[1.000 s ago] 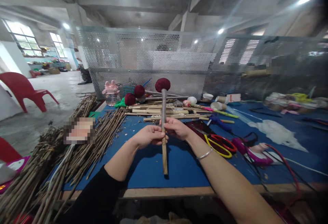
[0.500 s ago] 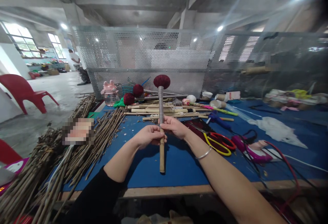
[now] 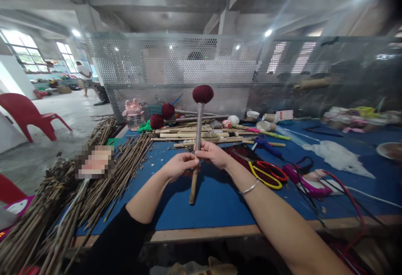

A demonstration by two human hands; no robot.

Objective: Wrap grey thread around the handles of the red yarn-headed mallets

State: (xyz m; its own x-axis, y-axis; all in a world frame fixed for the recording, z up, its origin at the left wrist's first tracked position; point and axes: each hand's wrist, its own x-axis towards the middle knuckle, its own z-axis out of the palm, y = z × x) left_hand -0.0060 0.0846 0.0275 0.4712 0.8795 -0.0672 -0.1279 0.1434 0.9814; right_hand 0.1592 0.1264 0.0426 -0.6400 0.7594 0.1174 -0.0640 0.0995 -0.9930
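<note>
Mallet stick [image 3: 197,138], standing near upright.
Dark red ball head [image 3: 202,94] is pointing up and leaning slightly right. The grey-wrapped upper shaft is changing to bare tan cane below. Left hand [image 3: 177,166] and right hand [image 3: 214,154] are gripping mid-shaft.

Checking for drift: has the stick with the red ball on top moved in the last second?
Yes. Against the scissors, the stick has tilted: its lower end swung left, its red top right.
</note>
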